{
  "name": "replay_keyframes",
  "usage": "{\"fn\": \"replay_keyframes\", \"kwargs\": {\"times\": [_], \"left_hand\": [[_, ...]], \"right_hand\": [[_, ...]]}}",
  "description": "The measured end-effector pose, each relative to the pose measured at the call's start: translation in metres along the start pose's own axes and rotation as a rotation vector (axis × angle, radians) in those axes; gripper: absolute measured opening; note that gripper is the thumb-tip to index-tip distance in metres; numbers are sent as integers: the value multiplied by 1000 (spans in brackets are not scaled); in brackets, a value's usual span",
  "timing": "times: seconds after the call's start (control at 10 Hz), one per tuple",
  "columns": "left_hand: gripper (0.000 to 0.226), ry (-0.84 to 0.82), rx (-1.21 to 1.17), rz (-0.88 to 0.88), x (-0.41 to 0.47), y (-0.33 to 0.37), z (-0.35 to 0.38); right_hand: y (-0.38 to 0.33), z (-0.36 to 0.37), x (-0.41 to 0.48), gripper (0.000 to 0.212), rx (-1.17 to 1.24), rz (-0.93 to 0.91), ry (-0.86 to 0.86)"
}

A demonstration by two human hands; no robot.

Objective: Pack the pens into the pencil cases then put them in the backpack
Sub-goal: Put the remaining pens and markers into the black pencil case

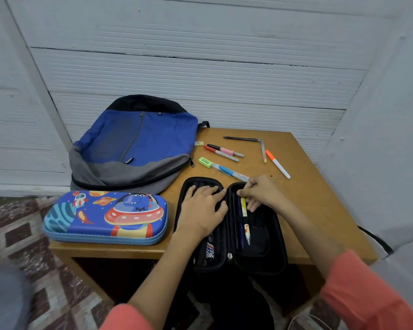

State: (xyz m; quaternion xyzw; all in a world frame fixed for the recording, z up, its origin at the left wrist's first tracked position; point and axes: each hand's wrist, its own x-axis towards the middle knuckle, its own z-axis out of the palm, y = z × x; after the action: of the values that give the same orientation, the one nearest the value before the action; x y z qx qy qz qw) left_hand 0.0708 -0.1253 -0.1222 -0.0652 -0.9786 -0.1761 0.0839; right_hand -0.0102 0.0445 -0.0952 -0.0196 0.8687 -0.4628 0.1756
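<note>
Seating pens in the black pencil case (262, 248), which lies open at lower centre of the frame, is the step in hand. The left hand (202, 208) presses flat on the case's left half, fingers straight and spread. The right hand (264, 191) curls its fingertips around the upper end of the yellow pen (244, 220), which lies in the right half.

Next move: release, then reach up-frame for a loose pen, such as the blue pen (229, 172) or the orange marker (277, 164), both on the table (308, 198).

The cartoon pencil case (105, 217) lies closed at lower left; the backpack (134, 144) sits above it.

Hard to make out:
- contents of the mesh pocket, partly covered by the left hand
- dark pens beside the yellow one; count unclear
- backpack zip state; cannot tell
</note>
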Motion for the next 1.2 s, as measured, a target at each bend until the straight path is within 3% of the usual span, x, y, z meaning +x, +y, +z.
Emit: {"fn": "replay_keyframes", "kwargs": {"times": [0.1, 0.2, 0.3, 0.4, 0.5, 0.6, 0.7, 0.9, 1.0, 1.1, 1.2], "left_hand": [[46, 1, 3, 5, -1, 1, -1], [46, -3, -5, 6, 0, -1, 0], [46, -5, -8, 8, 0, -2, 1], [46, 8, -12, 13, 1, -3, 2], [46, 19, -21, 20, 1, -5, 3], [46, 30, -24, 25, 2, -6, 4], [44, 33, -45, 6, 0, -7, 6], [45, 16, -46, -1, -1, -4, 3], [45, 11, -46, -2, -1, -5, 3], [45, 13, -42, -3, 0, -4, 3], [45, 9, -39, -3, -1, -4, 3]], "right_hand": [[0, -8, 7, 22, 50, -48, 98], [8, -17, 32, 15, -28, -165, 460], [12, -30, 60, 23, -326, -198, 582], [16, -40, 84, 32, -691, -173, 415], [20, -41, 95, 22, -754, -143, 379], [24, -39, 91, 14, -676, -135, 489], [27, -37, 77, 20, -612, -229, 584], [39, -41, 49, 12, -480, -270, 589], [41, -45, 37, 14, -441, -185, 538], [33, -55, 27, 11, -404, -6, 317], [25, -62, 26, 10, -372, 63, 257]]}}
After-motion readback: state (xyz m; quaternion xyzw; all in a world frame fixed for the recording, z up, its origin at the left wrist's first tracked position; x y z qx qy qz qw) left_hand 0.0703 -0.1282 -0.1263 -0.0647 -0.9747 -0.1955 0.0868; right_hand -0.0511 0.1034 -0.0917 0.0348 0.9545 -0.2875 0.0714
